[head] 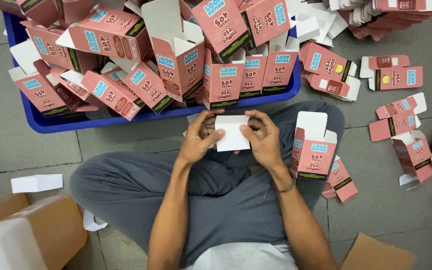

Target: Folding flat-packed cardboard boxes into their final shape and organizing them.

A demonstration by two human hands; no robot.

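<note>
I sit cross-legged on a grey tiled floor in grey trousers. My left hand (199, 137) and my right hand (264, 136) together hold a small carton (232, 132) above my lap, its white inner side facing me, thumbs pressed on its flap. Just beyond my hands lies a blue crate (126, 119) heaped with several pink cartons standing open-topped. An assembled pink carton (313, 150) with its white top flap up stands on the floor by my right knee.
Flat pink carton blanks (396, 75) lie scattered at the right, with a stack at the top right (376, 12). A folded blank (340, 181) lies beside my right leg. A brown cardboard box (36, 230) and a white piece (36, 183) are at lower left.
</note>
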